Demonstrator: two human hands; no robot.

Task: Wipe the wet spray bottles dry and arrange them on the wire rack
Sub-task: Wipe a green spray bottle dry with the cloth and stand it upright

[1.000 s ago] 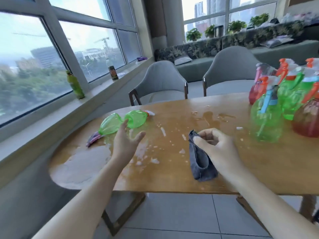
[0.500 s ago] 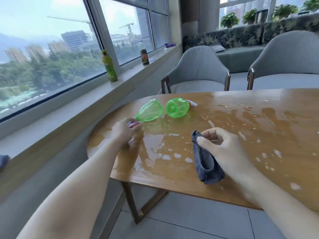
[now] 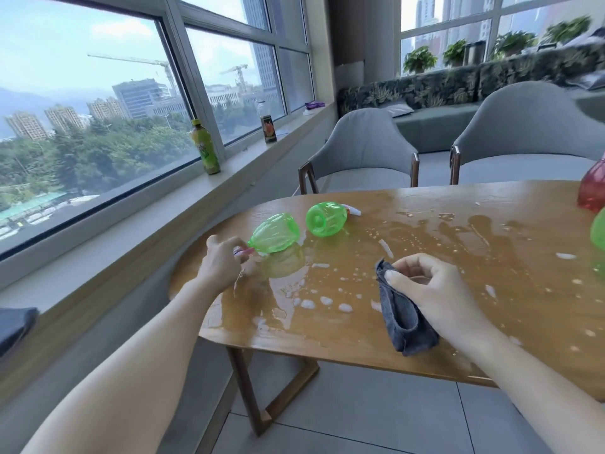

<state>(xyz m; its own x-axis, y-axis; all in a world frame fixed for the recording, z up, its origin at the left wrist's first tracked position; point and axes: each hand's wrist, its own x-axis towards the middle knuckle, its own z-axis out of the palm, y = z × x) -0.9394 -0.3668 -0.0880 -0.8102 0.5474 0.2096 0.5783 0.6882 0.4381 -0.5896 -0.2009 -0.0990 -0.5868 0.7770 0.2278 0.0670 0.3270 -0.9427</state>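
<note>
Two green spray bottles are seen lying on their sides on the wet wooden table (image 3: 425, 355), close to its rounded end by the window. The nearer green spray bottle (image 3: 275, 233) is laid with its pink trigger head (image 3: 244, 251) pointing toward the person, and that head is pinched by the curled fingers of the left hand (image 3: 222, 262). The farther green spray bottle (image 3: 325, 219) is set just beside the first, apart from it, with its base turned toward the camera and its white and red nozzle pointing away.

A folded dark grey cloth (image 3: 404, 319) is gripped by the right hand (image 3: 429, 290), with the thumb pressed on its upper edge and the fingers curled round it; the cloth hangs down over the table surface. Puddles and droplets of water are spread over the tabletop between and around the hands.

At the right edge of the view, part of a red bottle (image 3: 592, 191) and a sliver of another green bottle (image 3: 599, 229) are cut off by the frame. Two grey armchairs (image 3: 363, 152) are placed beyond the table. On the window sill (image 3: 242, 172) a green drink bottle (image 3: 205, 149) and a dark can (image 3: 269, 128) are stood upright. The wire rack cannot be made out.
</note>
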